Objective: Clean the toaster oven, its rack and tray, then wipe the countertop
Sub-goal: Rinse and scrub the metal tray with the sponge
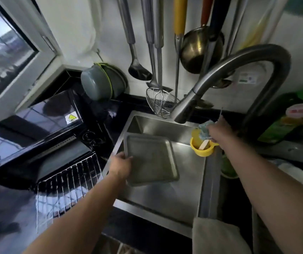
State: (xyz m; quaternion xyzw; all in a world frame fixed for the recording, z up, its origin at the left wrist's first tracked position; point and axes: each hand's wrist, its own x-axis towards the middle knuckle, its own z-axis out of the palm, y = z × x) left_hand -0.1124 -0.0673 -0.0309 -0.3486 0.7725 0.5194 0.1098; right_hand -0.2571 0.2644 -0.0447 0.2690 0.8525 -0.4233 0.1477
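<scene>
Presently, the tray (151, 160), a shallow rectangular metal pan with rounded corners and a dull grey-green, filmed surface, sits tilted inside the steel sink (176, 195), toward its left wall. The left hand (120, 165) grasps the tray's left rim, fingers curled over the edge, the forearm reaching in from the lower left. The right hand (218, 130) is extended to the sink's right rear corner beneath the curved faucet (238, 70), pinching a pale blue-green scrubber (204, 131) just above a yellow cup (203, 148) hung on the sink's right edge. The wire rack (68, 182) rests on the dark countertop (9, 226) left of the sink, in front of the black toaster oven (35, 129), whose glossy top bears a yellow warning sticker. Ladles and a wire skimmer (160, 103) hang on the wall behind. A folded grey cloth (218, 237) lies over the sink's near right corner.
</scene>
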